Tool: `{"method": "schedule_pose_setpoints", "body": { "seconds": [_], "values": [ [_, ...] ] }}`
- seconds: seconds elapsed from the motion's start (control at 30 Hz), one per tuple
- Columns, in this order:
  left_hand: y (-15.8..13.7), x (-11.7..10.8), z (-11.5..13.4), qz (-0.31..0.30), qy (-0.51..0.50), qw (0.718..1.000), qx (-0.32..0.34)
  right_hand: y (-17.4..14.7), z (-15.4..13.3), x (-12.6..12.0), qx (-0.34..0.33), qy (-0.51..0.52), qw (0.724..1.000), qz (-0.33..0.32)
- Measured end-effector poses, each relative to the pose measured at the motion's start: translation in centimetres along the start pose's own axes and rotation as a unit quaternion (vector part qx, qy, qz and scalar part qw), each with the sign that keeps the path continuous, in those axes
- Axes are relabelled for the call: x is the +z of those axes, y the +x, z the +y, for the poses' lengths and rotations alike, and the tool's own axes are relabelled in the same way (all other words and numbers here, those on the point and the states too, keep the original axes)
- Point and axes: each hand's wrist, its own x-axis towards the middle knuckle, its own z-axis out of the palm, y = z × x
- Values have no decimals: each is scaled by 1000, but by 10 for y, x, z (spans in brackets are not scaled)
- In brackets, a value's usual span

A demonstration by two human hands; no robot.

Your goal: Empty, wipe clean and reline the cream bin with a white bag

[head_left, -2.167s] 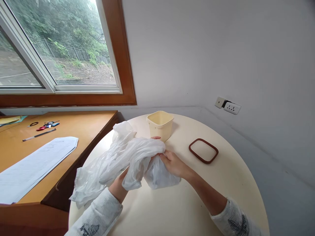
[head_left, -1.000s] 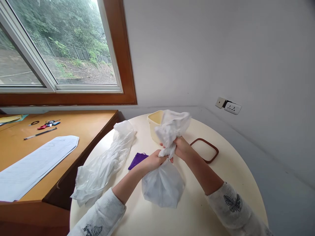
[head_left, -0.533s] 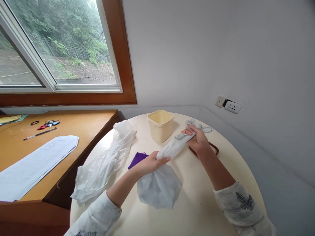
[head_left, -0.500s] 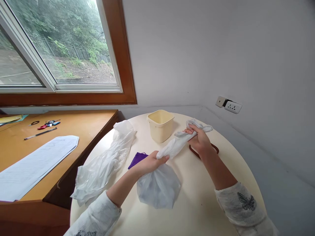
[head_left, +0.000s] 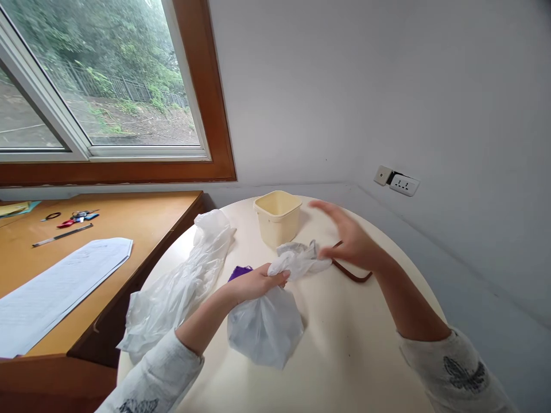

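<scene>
1. Grip of the right hand on the white bag has been released since the earlier frame; neck now bunched up slack.
2. Right fingers spread wide from thumb; thumb seen right at neck's loose end, contact cannot be told.
3. Neck is clamped between thumb and fingers of left hand; bag body seen just below them.
4. Purple cloth partly hidden behind left hand.

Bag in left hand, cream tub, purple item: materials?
Bag: probably thin plastic film, semi-matte; translucent, creases fanning from the left hand. Cream tub: likely moulded plastic, smooth satin; rounded corners, even colour. Purple item: perhaps fabric, matte, no glint; mostly hidden.
</scene>
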Motion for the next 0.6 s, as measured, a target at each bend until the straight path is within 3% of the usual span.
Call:
{"method": "schedule_pose_setpoints", "body": {
  "seconds": [0.03,0.1,0.2,0.37,0.6],
  "values": [
    [-1,0,1,-11,8,1000,4,0,-8,9,1,-38,993,-114],
    [-3,-1,2,-40,18,999,6,1,-14,26,0,-88,959,-269],
    [-6,-3,1,-87,30,995,25,4,-1,44,7,-121,921,-371],
    [-12,-8,1,-107,63,989,84,9,25,41,33,-143,903,-403],
    [-10,-11,-2,-94,21,985,144,4,30,8,190,-42,905,-378]
  ]
}}
